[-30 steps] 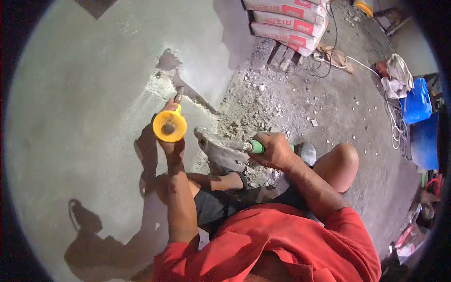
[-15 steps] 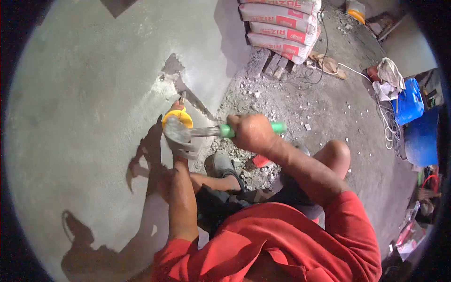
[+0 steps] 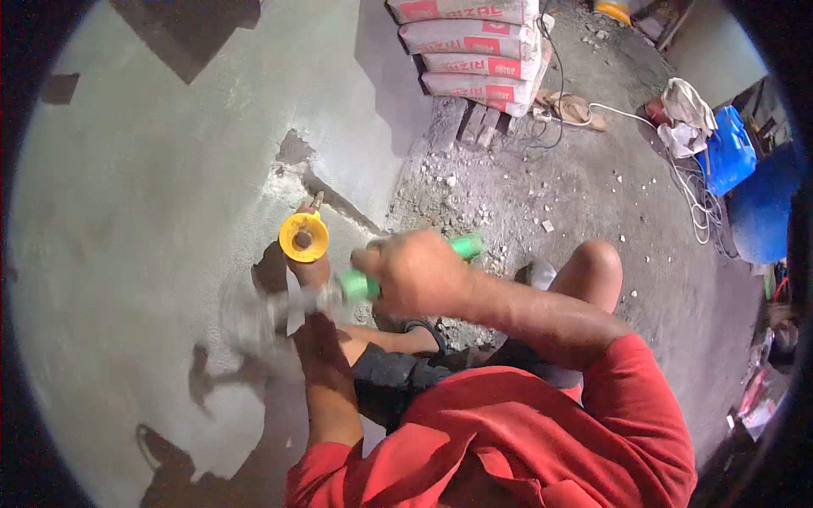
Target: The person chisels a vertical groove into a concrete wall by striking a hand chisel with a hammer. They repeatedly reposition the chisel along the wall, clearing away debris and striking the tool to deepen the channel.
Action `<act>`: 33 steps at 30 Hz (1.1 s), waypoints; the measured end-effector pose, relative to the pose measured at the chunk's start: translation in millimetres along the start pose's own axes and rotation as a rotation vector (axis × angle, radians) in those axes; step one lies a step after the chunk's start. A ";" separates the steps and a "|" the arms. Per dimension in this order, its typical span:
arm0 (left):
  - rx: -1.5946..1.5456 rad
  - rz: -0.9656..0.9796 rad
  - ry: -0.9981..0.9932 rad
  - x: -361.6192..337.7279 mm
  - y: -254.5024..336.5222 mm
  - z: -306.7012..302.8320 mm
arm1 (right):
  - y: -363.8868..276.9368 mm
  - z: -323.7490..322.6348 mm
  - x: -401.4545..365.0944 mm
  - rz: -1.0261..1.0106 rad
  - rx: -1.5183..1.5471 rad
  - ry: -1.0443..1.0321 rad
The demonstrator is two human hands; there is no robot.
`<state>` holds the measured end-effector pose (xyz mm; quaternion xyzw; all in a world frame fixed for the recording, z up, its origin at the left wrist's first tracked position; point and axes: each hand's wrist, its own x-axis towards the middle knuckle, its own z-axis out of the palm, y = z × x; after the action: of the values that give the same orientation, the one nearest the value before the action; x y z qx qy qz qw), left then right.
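A chisel with a round yellow hand guard is gripped in my left hand, which the guard partly hides. The chisel's tip meets the grey wall at the lower edge of a chipped groove. My right hand is closed around the green grip of a hammer. Smeared by motion, the hammer's head is left of my left forearm, apart from the chisel's struck end.
Stacked cement bags stand at the wall on wooden blocks. Rubble litters the floor along the wall. To the right are a blue jerrycan, a blue drum and a white cable.
The hammer has swung away from the chisel, down and to the left, and my right hand has moved left and lower. My left hand still holds the chisel at the groove.
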<state>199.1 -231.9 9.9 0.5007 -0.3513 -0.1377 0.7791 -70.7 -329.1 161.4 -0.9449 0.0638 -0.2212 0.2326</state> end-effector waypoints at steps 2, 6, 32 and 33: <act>0.508 0.217 -0.032 -5.8 12.0 13.3 | 15.4 12.9 -2.3 -0.145 -0.009 0.042; 0.921 0.284 -0.054 1.0 -3.2 -7.3 | 52.2 8.8 36.2 0.265 -0.113 -0.061; 1.638 0.390 -0.079 5.4 86.4 66.6 | 49.5 -40.7 46.0 0.231 -0.053 0.122; 1.582 0.424 -0.068 4.5 87.0 66.3 | 38.4 -55.3 47.4 0.151 -0.007 0.178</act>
<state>145.0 -239.7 104.7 0.8206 -0.4553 0.2860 0.1937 -53.9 -396.4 205.7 -0.9149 0.1560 -0.2858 0.2386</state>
